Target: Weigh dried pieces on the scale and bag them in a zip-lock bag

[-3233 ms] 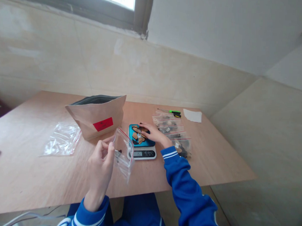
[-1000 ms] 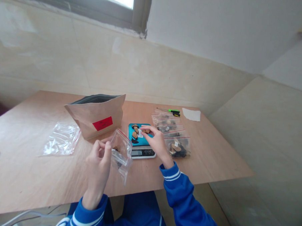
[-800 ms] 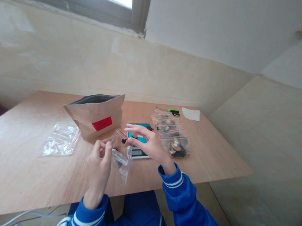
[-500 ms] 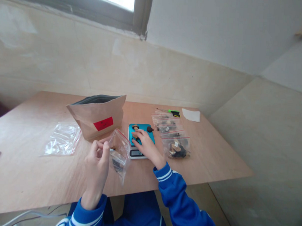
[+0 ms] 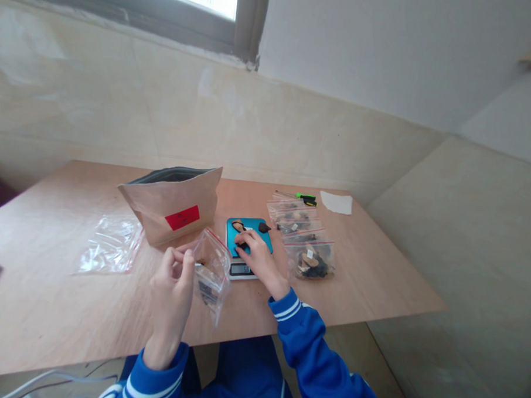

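At the tabletop (image 5: 45, 307) edge, my left hand (image 5: 171, 289) pinched the small zip bag (image 5: 210, 270); its dark contents were too small to identify. My right hand (image 5: 257, 258) covered pieces on the blue scale (image 5: 248, 236), grip state indeterminate. Filled bags (image 5: 305, 239) lay beside it.

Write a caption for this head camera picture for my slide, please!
Left hand holds a small clear zip bag open while right hand picks brown pieces off a blue kitchen scale.
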Tool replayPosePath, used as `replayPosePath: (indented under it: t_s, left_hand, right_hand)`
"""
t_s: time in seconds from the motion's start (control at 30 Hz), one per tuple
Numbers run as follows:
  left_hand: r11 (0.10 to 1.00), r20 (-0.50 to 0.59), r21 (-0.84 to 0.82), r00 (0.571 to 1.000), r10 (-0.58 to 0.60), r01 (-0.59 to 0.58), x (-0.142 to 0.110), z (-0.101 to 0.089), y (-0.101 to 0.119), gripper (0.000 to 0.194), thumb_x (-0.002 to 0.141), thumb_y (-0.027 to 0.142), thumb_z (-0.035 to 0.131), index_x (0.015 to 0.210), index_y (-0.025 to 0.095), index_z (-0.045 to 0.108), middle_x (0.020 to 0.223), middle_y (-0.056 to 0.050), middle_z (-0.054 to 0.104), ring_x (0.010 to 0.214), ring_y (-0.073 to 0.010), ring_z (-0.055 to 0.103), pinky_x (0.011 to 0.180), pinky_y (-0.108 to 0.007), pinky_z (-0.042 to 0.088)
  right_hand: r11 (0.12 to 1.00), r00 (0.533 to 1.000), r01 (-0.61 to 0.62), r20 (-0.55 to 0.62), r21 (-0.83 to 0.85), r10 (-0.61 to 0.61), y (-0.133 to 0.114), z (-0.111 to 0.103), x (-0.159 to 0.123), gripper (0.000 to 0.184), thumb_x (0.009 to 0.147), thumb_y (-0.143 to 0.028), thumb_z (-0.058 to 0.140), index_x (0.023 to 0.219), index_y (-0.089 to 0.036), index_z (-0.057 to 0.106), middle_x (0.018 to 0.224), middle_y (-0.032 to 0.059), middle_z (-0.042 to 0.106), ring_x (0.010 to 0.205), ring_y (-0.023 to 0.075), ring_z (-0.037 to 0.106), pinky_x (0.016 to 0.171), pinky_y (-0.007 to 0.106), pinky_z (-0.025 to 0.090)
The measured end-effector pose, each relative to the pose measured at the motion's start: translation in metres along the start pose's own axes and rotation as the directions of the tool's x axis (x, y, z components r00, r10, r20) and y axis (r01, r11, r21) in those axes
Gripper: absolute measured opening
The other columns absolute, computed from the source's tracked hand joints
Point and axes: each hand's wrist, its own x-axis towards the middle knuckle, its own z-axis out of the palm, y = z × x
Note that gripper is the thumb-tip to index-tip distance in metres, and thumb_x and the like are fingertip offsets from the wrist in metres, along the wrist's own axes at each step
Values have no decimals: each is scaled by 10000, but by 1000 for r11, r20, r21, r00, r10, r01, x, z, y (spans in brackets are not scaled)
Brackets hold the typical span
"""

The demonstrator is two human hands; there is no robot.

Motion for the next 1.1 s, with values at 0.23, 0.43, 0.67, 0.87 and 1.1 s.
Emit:
replayPosePath:
  t_s: [0.23,0.43,0.67,0.87,1.1]
  left_hand:
    - [1000,14,-6,1000,-13,14,0,2,0,311,881,451,542,685,224,459,883,-29,729,698,-164,669,618,-265,493]
    - [1000,14,-15,1000,-19,20,0,2,0,341,867,481,536,663,227,436,804,-24,714,614,-155,644,568,-260,482]
    - [1000,6,-17,1000,-6,6,-2,-1,4,335,865,480,541,662,225,466,787,-19,702,640,-158,644,594,-261,485]
    - [1000,25,-4,999,-24,24,-3,-2,2,372,880,529,535,679,226,455,706,4,667,581,-148,608,532,-252,442]
    - [999,18,-20,999,-44,45,-2,-2,4,361,870,507,542,663,225,452,721,0,671,569,-139,600,544,-252,450]
  right_hand:
    - [939,975,-31,-197,341,103,-43,-21,4,110,829,-180,670,938,-185,682,1058,76,687,960,180,673,857,306,562]
    - [939,995,27,-95,343,6,-65,-31,9,171,906,-270,613,1036,-218,711,1157,61,711,1132,169,643,975,304,516]
    - [995,996,-79,44,-65,82,1,-4,38,396,845,-84,601,1239,-120,623,1417,202,545,1376,271,469,1167,448,343]
    - [995,996,-57,59,-84,62,18,10,52,219,881,-59,535,1030,-127,681,1105,151,712,1095,232,649,1037,401,459]
    - [997,997,-76,-25,-27,75,1,-5,44,233,829,-22,576,988,-140,698,1057,108,727,1030,206,668,971,358,504]
